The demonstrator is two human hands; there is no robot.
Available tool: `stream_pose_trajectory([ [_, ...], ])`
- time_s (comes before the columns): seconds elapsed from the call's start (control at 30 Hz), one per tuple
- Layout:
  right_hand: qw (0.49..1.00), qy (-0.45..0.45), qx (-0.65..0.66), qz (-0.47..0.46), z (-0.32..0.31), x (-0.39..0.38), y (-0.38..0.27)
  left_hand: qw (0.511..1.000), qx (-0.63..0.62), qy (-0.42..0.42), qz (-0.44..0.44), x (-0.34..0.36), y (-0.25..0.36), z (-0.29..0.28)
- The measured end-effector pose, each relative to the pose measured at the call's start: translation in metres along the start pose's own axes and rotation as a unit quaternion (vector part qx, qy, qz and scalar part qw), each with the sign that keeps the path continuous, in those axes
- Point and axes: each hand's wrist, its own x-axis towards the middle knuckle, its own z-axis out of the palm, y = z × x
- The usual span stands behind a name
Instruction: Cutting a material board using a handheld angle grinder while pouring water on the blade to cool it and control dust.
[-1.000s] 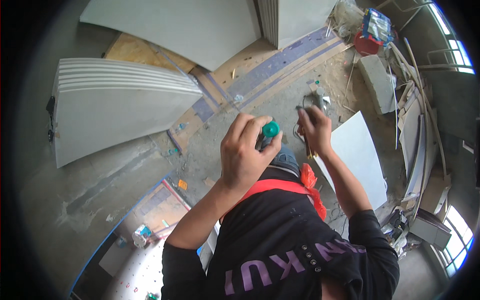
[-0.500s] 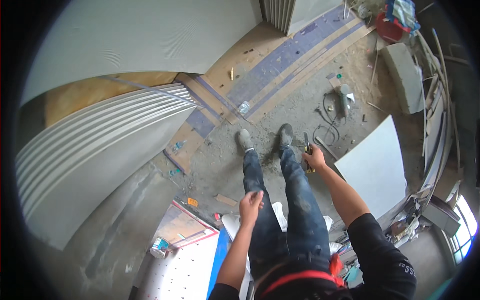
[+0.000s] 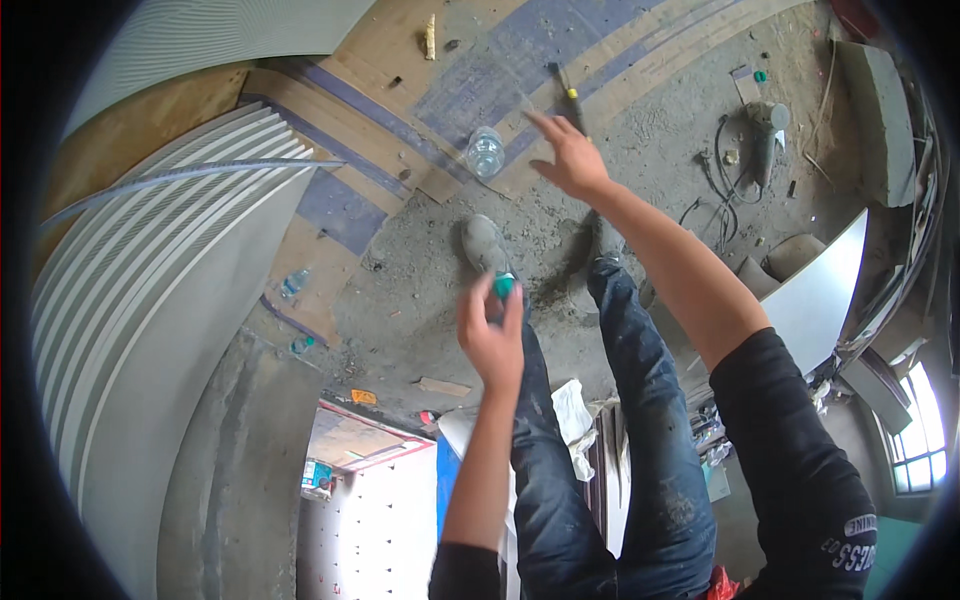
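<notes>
My left hand [image 3: 492,330] holds a small green cap-like object [image 3: 503,285] between thumb and fingers; anything beneath it is hidden. My right hand [image 3: 568,158] is open and reaching forward, fingers spread and slightly blurred. Just beyond its fingertips is a yellow-and-black hand tool [image 3: 571,93]; whether it rests on the floor or is in the air I cannot tell. A clear plastic bottle [image 3: 485,152] is left of that hand, on the taped boards.
Leaning stacked boards [image 3: 170,290] fill the left side. A corded power tool [image 3: 768,140] and concrete block [image 3: 873,125] are at upper right, above a white board [image 3: 815,300]. My shoes [image 3: 483,240] stand on the rubble-strewn floor [image 3: 390,280].
My right hand has moved forward and up and let go of the yellow-and-black tool. My left hand has shifted upward since half a second ago. My view has tilted.
</notes>
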Motion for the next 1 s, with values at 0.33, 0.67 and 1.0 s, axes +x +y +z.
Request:
stream_pose_trajectory([
  [0.33, 0.996, 0.002, 0.082, 0.024, 0.044, -0.011, -0.004, 0.962, 0.118, 0.074, 0.233, 0.169, -0.018, 0.070],
  [0.67, 0.998, -0.014, 0.042, 0.039, 0.027, -0.036, 0.004, 0.969, 0.124, 0.065, 0.204, 0.167, -0.026, 0.073],
  [1.0, 0.999, 0.022, 0.014, -0.032, 0.046, 0.016, -0.005, 0.990, -0.028, 0.016, 0.138, 0.184, -0.078, 0.110],
])
